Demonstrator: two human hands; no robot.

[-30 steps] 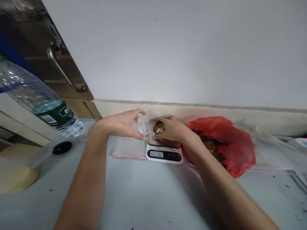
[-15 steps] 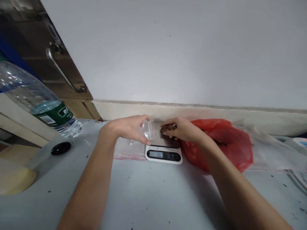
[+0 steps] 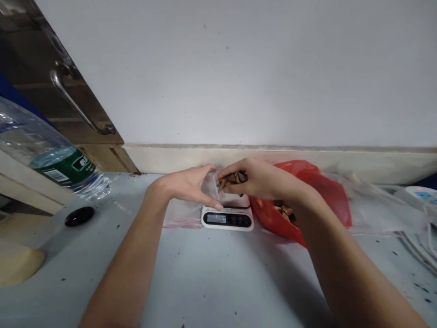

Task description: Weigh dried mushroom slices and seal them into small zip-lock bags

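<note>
My left hand [image 3: 186,186] pinches a small clear zip bag [image 3: 210,186] with a red seal strip, holding its mouth towards the right. My right hand [image 3: 261,178] is closed on a bunch of brown dried pieces [image 3: 232,178] right at the bag's mouth, above a small white digital scale [image 3: 228,217] with a lit display. A red plastic bag [image 3: 319,197] holding more brown pieces lies just right of the scale, under my right forearm.
A pile of clear zip bags [image 3: 179,216] lies left of the scale. A large water bottle [image 3: 51,157] lies at the left with a black cap [image 3: 79,216] near it. Clear plastic [image 3: 382,205], a power strip [image 3: 421,196] and cords are at the right. Wall behind.
My right hand gathered the brown pieces off the scale pan and lifted them left to the bag's mouth. My left hand raised the bag slightly. The view shifted a little.
</note>
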